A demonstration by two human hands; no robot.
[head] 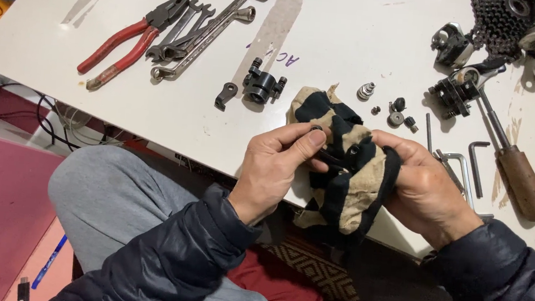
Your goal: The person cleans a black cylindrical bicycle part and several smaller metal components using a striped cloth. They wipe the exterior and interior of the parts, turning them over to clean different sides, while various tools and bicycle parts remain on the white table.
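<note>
- The left hand (276,171) pinches a small black metal part (331,157) between thumb and fingertips; its grip is clenched on the part's near end.
- The part's long axis runs roughly left to right, from the left hand's fingertips into the rag.
- The right hand (425,190) is closed on a dirty tan-and-black rag (350,177), cupping it around the part's far end.
- Both hands meet at the near edge of the white worktop (329,33); the left is the nearer to the part's exposed end.
- Red-handled pliers (132,38) and spanners (204,25) lie well apart, up left.
</note>
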